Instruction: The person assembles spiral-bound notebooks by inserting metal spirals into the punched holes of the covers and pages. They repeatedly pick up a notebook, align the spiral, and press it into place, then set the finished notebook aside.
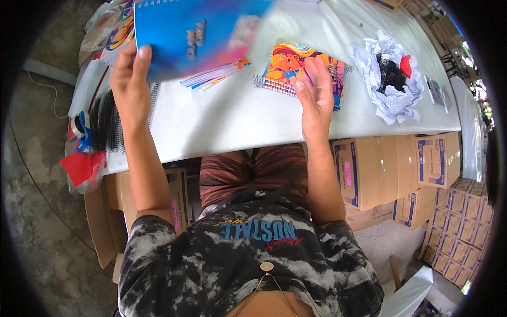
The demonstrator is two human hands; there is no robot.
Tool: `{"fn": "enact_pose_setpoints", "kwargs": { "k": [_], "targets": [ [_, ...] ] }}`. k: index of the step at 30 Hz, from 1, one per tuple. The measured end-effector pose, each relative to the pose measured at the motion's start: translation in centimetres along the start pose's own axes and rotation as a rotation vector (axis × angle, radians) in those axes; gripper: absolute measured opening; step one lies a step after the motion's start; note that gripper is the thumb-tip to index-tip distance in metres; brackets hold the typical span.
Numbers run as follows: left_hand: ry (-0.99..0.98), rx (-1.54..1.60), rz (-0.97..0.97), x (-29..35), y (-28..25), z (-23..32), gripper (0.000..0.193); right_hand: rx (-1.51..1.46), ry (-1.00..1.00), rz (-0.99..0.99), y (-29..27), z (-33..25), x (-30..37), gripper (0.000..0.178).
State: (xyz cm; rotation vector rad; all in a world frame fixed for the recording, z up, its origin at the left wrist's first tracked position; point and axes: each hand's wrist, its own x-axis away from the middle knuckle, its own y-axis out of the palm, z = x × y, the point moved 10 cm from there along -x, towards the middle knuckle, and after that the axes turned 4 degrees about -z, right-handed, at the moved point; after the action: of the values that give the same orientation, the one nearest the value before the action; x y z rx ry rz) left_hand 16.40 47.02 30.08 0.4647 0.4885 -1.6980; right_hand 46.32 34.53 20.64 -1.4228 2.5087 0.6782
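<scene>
Looks like sheet handling: left fingers pinch blue sheet at 11 o'clock, right fingers loose, seemingly empty, by notebook stack at 1; next move likely needs steady left pinch.

Your bare left forearm rises from eight o'clock, aimed at eleven; at ten o'clock your bare left hand is closed in a pinch, straight thumb pointing to twelve, fingers bent opposite; your bare right forearm runs from four o'clock nearly to twelve; your bare right hand, toward one o'clock, is loosely curled, thumb at eleven, fingertips blurred.
</scene>
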Motion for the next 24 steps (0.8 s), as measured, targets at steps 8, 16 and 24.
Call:
{"fn": "enact_pose_setpoints", "kwargs": {
  "k": [8,16,24],
  "targets": [
    [-0.67,0.217,-0.202,15.9,4.6,-12.4,0.029,-0.004,0.267,-0.465,3.2,4.5,4.6,0.02],
    [-0.223,-1.46,0.047,8.2,-6.6,-12.0,0.022,0.088,0.316,-0.64,4.0,5.8,6.2,0.026],
    [-0.641,-1.149,0.03,6.0,-11.2,-12.0,0.031,0.048,0.224,-0.631,4.5,4.6,5.4,0.029]
  ]
}}
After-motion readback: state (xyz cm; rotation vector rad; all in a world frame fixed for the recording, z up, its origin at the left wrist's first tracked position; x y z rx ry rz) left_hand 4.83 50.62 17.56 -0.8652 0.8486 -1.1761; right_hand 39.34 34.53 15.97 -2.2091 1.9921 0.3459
